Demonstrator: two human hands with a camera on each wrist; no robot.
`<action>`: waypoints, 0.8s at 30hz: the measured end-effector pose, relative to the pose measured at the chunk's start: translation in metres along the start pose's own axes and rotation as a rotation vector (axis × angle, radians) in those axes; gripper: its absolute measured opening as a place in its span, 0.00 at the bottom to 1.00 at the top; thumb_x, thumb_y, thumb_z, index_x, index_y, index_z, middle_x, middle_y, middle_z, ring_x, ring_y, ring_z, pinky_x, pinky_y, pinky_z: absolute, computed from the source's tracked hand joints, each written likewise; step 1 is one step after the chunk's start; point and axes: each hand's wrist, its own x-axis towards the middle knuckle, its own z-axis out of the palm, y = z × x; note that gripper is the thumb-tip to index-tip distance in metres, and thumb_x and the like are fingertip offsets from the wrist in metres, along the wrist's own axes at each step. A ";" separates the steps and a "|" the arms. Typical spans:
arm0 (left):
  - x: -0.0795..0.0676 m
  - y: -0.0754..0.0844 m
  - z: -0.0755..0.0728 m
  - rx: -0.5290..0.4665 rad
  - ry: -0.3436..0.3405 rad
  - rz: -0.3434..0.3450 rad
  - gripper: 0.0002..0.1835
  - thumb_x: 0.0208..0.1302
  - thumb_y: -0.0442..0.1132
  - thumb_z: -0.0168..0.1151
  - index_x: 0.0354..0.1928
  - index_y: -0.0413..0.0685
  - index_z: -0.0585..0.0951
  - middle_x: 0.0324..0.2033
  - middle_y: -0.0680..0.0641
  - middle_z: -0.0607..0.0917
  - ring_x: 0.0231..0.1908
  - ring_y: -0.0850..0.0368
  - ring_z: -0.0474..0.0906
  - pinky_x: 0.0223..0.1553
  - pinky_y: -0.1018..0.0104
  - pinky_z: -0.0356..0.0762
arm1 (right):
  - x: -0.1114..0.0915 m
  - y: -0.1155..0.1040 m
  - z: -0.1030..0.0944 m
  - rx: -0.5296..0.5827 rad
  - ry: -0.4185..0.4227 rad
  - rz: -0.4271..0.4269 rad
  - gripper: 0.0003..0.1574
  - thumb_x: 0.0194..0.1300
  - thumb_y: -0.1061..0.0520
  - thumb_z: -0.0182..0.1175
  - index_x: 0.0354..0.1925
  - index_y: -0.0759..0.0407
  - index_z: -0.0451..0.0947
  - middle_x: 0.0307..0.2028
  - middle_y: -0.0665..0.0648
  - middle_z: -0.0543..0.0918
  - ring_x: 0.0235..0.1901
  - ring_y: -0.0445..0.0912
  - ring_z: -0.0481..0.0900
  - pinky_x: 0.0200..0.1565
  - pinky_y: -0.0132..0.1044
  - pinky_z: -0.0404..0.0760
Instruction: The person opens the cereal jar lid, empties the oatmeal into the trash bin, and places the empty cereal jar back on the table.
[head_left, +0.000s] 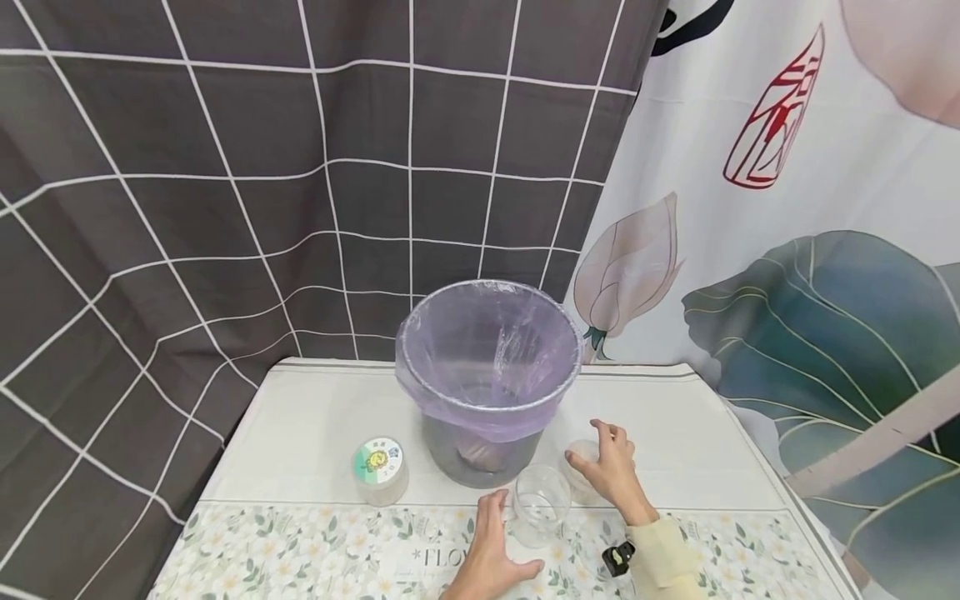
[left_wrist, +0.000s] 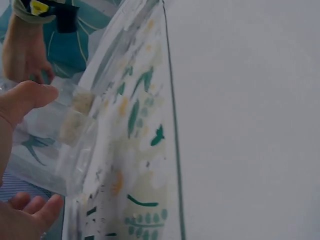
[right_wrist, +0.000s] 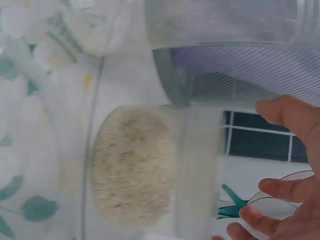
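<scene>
An uncovered clear jar (head_left: 542,497) stands in front of the bin. My left hand (head_left: 491,550) is beside its left side, thumb and fingers spread apart. In the left wrist view the thumb (left_wrist: 30,99) overlaps the clear plastic; whether it touches cannot be told. A second clear jar (right_wrist: 135,167), holding pale beige flakes or grains, stands to the right of the bin. My right hand (head_left: 615,471) hovers at that jar, its fingers bent loosely and apart from the jar wall in the right wrist view. A lidded jar (head_left: 380,471) with a green-and-white top sits to the left.
A grey mesh bin (head_left: 480,457) lined with a purple bag (head_left: 491,350) stands at the back middle of the white table (head_left: 322,400). A floral mat (head_left: 300,550) covers the table's front part. Dark checked and printed curtains hang behind.
</scene>
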 end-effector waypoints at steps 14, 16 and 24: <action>0.003 0.026 -0.019 -0.101 0.045 -0.019 0.52 0.37 0.58 0.73 0.61 0.43 0.57 0.53 0.47 0.64 0.53 0.50 0.66 0.55 0.55 0.69 | -0.011 0.016 0.016 -0.054 -0.106 0.057 0.56 0.47 0.47 0.69 0.65 0.67 0.51 0.56 0.78 0.55 0.52 0.72 0.56 0.43 0.69 0.66; 0.004 0.029 -0.020 -0.095 0.050 -0.019 0.52 0.37 0.59 0.73 0.61 0.44 0.58 0.54 0.48 0.64 0.53 0.50 0.66 0.55 0.55 0.69 | -0.012 0.017 0.018 -0.050 -0.109 0.057 0.57 0.47 0.48 0.69 0.65 0.67 0.50 0.56 0.78 0.55 0.52 0.72 0.56 0.43 0.68 0.67; 0.006 0.034 -0.025 -0.074 0.071 -0.040 0.53 0.35 0.62 0.72 0.61 0.48 0.57 0.55 0.53 0.62 0.55 0.53 0.65 0.56 0.57 0.68 | -0.014 0.017 0.021 -0.081 -0.077 0.033 0.59 0.44 0.48 0.71 0.66 0.66 0.50 0.56 0.78 0.58 0.51 0.72 0.61 0.43 0.65 0.70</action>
